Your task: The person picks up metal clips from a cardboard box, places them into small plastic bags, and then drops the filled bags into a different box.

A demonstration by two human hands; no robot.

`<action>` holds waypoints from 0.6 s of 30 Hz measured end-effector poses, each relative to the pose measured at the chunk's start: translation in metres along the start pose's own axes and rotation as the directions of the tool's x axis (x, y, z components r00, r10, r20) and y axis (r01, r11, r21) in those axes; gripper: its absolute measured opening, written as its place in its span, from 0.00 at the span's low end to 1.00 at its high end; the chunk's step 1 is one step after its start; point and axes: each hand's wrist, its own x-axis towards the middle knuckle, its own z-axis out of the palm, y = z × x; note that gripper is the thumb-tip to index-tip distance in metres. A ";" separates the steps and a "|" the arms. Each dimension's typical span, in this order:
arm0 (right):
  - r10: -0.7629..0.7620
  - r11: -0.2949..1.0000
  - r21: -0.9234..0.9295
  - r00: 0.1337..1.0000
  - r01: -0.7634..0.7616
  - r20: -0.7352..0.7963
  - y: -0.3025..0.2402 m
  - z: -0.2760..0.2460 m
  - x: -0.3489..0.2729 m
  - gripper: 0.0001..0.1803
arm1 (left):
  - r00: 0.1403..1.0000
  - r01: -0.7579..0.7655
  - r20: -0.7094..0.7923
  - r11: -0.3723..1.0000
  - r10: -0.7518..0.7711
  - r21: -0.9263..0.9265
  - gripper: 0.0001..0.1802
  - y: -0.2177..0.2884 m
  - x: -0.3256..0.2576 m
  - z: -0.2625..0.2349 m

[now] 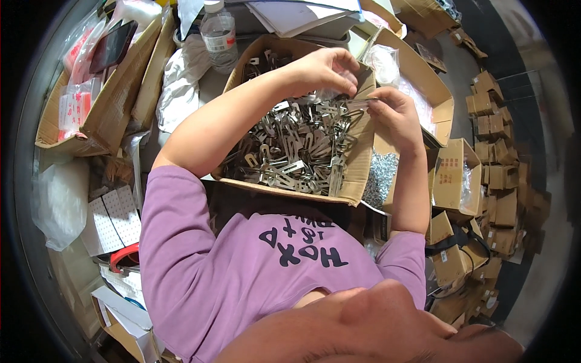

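Observation:
A cardboard box (pixel 361 151) in front of me holds a deep heap of silvery, slotted metal clips (pixel 290 142). Over the box's far right part hovers my left hand (pixel 331 71), its fingers curled in and its thumb pointing right. Whether anything sits inside those fingers is hidden. Just right of it, above the box's right wall, my right hand (pixel 396 115) pinches a small clear plastic bag (pixel 360 104) between thumb and fingers. The bag stretches left toward my left hand. More clear film lies over the clips beneath my left wrist.
A water bottle (pixel 219 39) and white cloth (pixel 181 81) stand beyond my left arm. At far left, a cardboard carton (pixel 115 118) holds a phone (pixel 113 47) and plastic bags. Small shiny metal parts (pixel 381 175) lie right of the clip box. Several cartons (pixel 457 175) are stacked farther right.

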 end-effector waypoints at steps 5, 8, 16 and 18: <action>-0.003 0.991 0.136 1.000 0.006 -0.026 0.005 -0.005 -0.006 0.08 | 0.981 0.160 0.125 0.983 -0.148 -0.094 0.27 -0.003 -0.002 0.013; 0.078 0.970 0.236 0.993 -0.056 -0.086 0.006 -0.002 -0.007 0.11 | 0.999 -0.001 0.045 0.996 -0.003 0.091 0.24 -0.007 0.000 0.016; 0.097 0.978 0.204 0.967 -0.048 -0.237 0.009 0.000 -0.005 0.10 | 0.921 -0.308 0.055 0.634 0.386 0.709 0.21 0.005 -0.009 0.039; 0.017 0.981 0.189 0.957 0.040 -0.290 0.004 -0.004 -0.006 0.11 | 0.891 -0.342 -0.007 0.683 0.453 0.646 0.22 0.004 -0.009 0.041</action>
